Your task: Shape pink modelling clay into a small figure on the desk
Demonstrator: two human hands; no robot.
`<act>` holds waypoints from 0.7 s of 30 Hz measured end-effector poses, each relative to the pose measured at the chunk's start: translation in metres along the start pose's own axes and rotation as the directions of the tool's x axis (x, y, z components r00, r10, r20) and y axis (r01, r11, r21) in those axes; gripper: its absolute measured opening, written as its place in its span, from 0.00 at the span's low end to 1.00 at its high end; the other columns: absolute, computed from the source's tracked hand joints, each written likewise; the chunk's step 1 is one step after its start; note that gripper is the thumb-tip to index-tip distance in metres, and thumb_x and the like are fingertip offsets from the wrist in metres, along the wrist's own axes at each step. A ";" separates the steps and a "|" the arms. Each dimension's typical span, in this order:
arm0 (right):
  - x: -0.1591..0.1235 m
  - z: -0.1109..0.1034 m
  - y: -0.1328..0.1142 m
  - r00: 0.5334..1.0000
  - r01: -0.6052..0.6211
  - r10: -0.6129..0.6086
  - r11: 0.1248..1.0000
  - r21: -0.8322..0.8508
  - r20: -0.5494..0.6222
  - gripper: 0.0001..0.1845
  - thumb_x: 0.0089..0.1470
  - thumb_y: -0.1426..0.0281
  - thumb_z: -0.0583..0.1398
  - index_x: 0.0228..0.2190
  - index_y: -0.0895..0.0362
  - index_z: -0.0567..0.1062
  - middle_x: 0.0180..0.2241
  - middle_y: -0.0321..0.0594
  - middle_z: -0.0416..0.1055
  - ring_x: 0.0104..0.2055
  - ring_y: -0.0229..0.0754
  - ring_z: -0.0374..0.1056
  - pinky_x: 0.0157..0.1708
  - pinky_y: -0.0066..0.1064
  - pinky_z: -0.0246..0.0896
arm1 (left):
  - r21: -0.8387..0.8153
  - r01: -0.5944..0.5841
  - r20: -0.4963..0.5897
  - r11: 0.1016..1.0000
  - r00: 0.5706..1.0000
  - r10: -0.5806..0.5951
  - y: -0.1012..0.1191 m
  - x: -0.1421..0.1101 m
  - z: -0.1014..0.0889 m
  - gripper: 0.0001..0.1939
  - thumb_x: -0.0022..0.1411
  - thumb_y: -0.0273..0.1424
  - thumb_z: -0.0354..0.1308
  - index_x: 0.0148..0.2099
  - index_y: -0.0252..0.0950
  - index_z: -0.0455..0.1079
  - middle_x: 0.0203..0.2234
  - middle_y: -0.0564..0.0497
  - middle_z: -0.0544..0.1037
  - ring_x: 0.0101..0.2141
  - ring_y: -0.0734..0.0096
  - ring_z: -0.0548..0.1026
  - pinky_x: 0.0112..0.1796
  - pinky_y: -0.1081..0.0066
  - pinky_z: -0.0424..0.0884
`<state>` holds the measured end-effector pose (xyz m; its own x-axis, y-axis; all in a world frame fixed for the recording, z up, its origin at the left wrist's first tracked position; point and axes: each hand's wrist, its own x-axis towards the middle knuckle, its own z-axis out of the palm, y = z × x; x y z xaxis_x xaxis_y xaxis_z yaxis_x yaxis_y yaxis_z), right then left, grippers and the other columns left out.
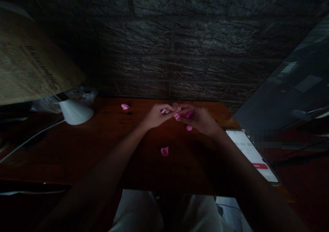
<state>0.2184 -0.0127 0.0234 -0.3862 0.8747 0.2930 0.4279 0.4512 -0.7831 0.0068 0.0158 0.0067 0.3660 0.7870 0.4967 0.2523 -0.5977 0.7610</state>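
My left hand [159, 114] and my right hand [202, 119] meet fingertip to fingertip above the wooden table [144, 163]. Between them they pinch a pink petal-like piece [177, 116], and a paler pink piece [176, 107] shows just behind the fingertips. Inside my left hand's curled fingers sits another small pink bit [163, 111]. A brighter pink piece [189, 115] shows at my right fingers; whether they grip it I cannot tell. Beneath that hand is one more petal [189, 127]. Single petals lie at the front [165, 151] and at the back left [125, 106].
A lamp with a white base [75, 112] and a brown printed shade [33, 57] stands on the left, its cable [33, 139] trailing off. A lit phone [253, 156] lies near the right edge. Behind the table rises a dark brick wall [169, 43].
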 end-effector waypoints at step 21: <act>0.002 -0.003 0.013 0.999 0.008 -0.013 0.987 -0.159 -0.033 0.19 0.51 0.70 0.67 0.46 0.52 0.79 0.40 0.39 0.83 0.37 0.45 0.79 0.38 0.34 0.72 | -0.064 0.071 0.026 0.995 0.997 -0.070 -0.018 0.002 -0.005 0.04 0.58 0.28 0.64 0.35 0.37 0.81 0.32 0.49 0.84 0.35 0.67 0.79 0.41 0.69 0.70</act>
<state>0.2256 -0.0044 0.0160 -0.3645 0.8740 0.3214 0.5491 0.4805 -0.6838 -0.0016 0.0288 -0.0036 0.3708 0.8224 0.4315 0.2195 -0.5290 0.8197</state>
